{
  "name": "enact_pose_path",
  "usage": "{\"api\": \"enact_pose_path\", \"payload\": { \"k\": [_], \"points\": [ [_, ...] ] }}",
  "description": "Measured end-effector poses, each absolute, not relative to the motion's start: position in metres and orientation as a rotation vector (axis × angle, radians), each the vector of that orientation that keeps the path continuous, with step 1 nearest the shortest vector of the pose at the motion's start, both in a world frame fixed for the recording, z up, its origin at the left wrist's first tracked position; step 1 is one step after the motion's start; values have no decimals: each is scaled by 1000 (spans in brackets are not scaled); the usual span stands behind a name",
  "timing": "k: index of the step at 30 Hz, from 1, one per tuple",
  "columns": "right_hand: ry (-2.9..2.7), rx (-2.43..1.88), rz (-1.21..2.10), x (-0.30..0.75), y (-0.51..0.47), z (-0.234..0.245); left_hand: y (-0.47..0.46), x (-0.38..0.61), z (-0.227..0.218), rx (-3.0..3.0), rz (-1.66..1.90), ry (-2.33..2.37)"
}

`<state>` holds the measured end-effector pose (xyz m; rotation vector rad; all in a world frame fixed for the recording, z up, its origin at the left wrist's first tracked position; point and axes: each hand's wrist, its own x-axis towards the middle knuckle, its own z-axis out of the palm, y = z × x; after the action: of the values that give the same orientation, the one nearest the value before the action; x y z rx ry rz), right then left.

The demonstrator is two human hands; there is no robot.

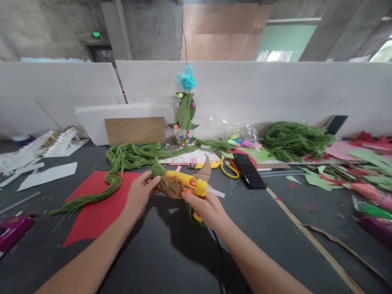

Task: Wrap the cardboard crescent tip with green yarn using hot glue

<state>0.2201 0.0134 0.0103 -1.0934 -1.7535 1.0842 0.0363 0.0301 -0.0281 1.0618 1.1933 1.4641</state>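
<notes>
My right hand (206, 208) grips a yellow hot-glue gun (186, 183), its nozzle pointing left and a clear glue stick jutting out at the back. My left hand (141, 195) pinches a curved brown cardboard piece (206, 170) partly wrapped in green yarn (158, 168). The gun's tip meets the wrapped end of the cardboard. Both hands hover above the dark table (171, 253), and the gun's black cord trails down toward me.
A red paper sheet (92, 212) and a long green yarn hank (122, 161) lie left. A black phone (249, 170), yellow scissors (229, 168), another yarn pile (294, 141), paper scraps and a small green felt tree (186, 110) sit behind. White boards wall the back.
</notes>
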Motion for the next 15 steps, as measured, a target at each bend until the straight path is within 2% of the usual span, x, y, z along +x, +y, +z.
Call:
{"api": "enact_pose_path", "payload": {
  "k": [10,15],
  "points": [
    [-1689,-1031,1161,215,3,22,18,34,-12,1068,1441,1157],
    [-1686,-1061,1150,216,-7,6,2,22,-19,1036,1381,1218]
  ]
}}
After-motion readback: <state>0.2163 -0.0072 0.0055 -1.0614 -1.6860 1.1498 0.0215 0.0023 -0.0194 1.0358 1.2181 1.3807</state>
